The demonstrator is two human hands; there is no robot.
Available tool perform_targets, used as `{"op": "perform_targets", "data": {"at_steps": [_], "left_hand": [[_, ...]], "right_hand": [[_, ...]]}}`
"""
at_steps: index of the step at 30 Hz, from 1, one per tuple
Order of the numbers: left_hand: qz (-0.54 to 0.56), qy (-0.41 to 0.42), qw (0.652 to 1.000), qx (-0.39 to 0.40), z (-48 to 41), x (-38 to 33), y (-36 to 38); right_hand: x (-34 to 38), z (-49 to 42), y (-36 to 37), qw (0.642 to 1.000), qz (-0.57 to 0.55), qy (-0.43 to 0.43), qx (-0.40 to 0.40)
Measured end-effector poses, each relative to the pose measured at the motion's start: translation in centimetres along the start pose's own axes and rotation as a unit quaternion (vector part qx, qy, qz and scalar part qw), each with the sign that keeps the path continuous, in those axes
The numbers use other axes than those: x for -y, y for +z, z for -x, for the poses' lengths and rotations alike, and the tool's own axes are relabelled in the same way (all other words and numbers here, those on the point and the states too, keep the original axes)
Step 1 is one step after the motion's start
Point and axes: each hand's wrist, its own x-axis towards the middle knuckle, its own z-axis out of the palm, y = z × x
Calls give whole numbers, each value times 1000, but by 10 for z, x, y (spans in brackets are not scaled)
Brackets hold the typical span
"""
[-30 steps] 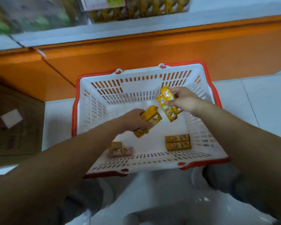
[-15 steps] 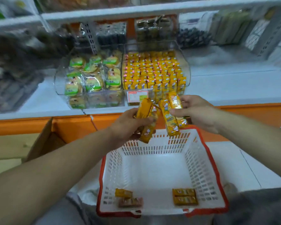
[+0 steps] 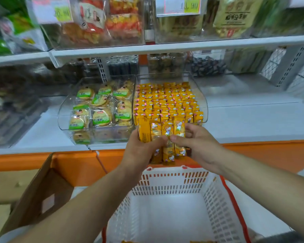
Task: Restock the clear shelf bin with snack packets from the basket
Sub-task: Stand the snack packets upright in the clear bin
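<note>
Two hands hold one bunch of yellow snack packets between them. The left hand is curled around the left part of the bunch, thumb laid across the front. The right hand grips the right part, thumb in front and fingers behind. The two thumb tips almost meet.

The packets stand upright, fanned side by side, with four tops showing above the thumbs. The bunch is just in front of the front wall of the clear shelf bin and above the far rim of the basket.

The bin sits on a white shelf board and holds tight rows of matching yellow packets. A neighbouring clear bin touches its left side and holds green-labelled round cakes.

The basket is white plastic with a red rim and stands below the orange shelf front. An open cardboard box stands to its left. Bagged snacks and blurred price tags fill the upper shelf.
</note>
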Motion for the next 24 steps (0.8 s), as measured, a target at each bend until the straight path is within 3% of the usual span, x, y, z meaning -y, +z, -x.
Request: {"op": "perform_targets", "data": {"at_steps": [8, 20, 22, 24], "left_hand": [[-23, -2, 1000, 5, -24, -7, -10], [-32, 2, 999, 22, -27, -22, -20], [-34, 2, 999, 18, -25, -23, -18], [-35, 2, 999, 12, -24, -24, -16]], "right_hand": [[12, -15, -8, 999, 50, -7, 14], [28, -13, -35, 1000, -11, 15, 19], [36, -16, -42, 1000, -22, -6, -11], [48, -21, -56, 995, 43, -77, -53]]}}
